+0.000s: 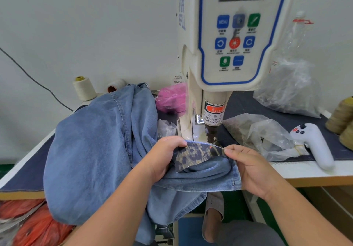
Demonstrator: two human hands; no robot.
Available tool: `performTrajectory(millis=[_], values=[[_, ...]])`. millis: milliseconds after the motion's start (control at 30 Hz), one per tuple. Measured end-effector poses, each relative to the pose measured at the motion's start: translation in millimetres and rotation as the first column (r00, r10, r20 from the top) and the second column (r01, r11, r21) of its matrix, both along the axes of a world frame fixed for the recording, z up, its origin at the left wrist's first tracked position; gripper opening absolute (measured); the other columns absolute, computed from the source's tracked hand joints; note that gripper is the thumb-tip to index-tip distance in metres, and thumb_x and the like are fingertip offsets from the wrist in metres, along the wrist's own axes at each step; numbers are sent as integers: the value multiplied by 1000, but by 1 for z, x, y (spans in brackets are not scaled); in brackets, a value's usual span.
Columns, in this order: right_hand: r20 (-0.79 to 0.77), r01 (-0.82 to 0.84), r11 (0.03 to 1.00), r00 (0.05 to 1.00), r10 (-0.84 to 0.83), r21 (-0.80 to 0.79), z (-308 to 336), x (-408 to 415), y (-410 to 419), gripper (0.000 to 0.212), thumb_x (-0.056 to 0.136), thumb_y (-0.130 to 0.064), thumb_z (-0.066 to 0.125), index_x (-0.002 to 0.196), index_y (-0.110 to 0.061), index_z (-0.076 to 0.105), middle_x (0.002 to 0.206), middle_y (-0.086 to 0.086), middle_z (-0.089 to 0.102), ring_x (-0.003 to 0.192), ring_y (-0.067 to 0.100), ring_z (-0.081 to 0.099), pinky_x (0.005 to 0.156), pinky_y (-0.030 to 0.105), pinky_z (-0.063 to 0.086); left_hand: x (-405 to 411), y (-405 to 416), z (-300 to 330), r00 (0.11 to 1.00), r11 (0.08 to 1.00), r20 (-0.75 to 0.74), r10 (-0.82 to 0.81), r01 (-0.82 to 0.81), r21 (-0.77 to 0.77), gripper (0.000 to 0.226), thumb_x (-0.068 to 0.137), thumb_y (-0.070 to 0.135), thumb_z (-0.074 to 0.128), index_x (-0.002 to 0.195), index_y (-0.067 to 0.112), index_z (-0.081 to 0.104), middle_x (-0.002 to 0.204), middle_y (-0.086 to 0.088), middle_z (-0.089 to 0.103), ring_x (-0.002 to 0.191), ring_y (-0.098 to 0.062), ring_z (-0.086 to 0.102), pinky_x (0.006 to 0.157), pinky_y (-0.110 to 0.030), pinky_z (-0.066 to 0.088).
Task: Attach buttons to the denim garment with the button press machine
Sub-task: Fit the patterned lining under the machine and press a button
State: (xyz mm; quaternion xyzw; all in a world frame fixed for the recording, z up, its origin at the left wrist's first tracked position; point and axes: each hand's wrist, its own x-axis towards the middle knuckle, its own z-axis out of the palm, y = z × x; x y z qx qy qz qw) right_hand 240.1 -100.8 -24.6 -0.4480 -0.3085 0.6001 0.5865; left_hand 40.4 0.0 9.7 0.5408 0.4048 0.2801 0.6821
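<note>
Here the left hand (162, 156) and right hand (248, 167) each grip the denim garment (91, 150), positioning its edge under the button press machine (212, 131); next, align and press.

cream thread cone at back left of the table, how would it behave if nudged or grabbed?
The cream cone stands upright on its wide base, so a light nudge would probably slide it, not tip it. Knocked over, its tapered shape would likely roll it in a curve. The wound thread looks matte, so grip is probably good; weight can't be judged.
</note>
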Motion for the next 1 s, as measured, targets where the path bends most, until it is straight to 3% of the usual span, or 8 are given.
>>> performTrajectory(millis=[400,1000], values=[[-3,5,1000,1000,-5,5,-3,2,0,11,81,-18,64,74,-11,70,83,17,68,72,26,67,65,40,57,0,-1,0,1000,1000,-2,-1,1,2,20,63,24,57,76,9,53,90,-15,49,89,-27,46,83,-39,35],[18,3,1000,1000,-3,-2,-3,1,1,11,80,-20,66,75,-11,70,86,18,68,75,28,66,68,42,57,-1,-1,1,1000,1000,9,-5,5,-14,29,64,23,57,88,6,54,94,-16,50,91,-28,48,85,-41,38]])
